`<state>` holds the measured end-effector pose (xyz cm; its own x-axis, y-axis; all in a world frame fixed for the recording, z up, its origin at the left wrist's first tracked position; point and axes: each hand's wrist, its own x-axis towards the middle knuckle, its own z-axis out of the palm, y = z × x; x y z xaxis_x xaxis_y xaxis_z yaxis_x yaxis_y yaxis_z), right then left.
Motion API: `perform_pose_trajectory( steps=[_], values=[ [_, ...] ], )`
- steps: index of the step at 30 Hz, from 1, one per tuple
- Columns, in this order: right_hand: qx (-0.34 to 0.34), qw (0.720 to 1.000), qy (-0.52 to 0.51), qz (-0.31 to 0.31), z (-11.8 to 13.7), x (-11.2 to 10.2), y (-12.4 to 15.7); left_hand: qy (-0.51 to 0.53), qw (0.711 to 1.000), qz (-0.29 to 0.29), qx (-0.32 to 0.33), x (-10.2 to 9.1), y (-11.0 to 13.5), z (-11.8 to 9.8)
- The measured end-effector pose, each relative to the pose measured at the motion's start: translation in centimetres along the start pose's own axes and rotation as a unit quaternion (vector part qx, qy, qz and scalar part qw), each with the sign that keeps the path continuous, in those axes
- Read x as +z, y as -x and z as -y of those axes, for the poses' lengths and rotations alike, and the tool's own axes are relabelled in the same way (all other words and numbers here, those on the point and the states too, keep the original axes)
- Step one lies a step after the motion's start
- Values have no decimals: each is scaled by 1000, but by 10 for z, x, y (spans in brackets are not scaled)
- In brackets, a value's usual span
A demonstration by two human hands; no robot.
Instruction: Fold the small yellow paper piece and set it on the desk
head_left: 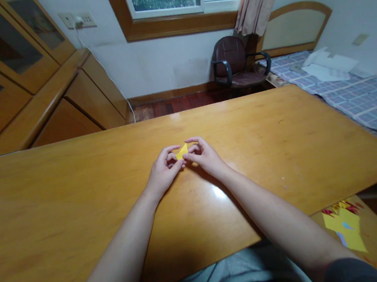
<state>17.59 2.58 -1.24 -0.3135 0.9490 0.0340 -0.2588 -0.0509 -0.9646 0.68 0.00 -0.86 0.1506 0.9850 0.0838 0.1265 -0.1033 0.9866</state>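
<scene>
A small folded piece of yellow paper [182, 151] is pinched between both my hands just above the wooden table [79, 193], near its middle. My left hand [163, 168] curls its fingers round the paper's left side, thumb and fingertips pressed on it. My right hand [203, 155] grips the right side the same way, fingers bent and closed on the paper. Both forearms stretch forward over the table from the near edge. Most of the paper is hidden by my fingers.
A lower wooden surface at the bottom right holds yellow and coloured paper sheets [346, 227]. Beyond the table stand a dark red armchair [234, 64], a bed with a checked cover [355, 92] on the right, and wooden cabinets [16, 78] on the left.
</scene>
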Motion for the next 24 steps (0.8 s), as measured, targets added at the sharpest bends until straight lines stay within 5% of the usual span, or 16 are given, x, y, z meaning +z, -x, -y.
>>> perform_pose_trajectory(
  steps=[24],
  values=[
    [3, 999, 13, -38, 8, 1, 4, 38, 999, -17, -19, 2, 1, -6]
  ],
)
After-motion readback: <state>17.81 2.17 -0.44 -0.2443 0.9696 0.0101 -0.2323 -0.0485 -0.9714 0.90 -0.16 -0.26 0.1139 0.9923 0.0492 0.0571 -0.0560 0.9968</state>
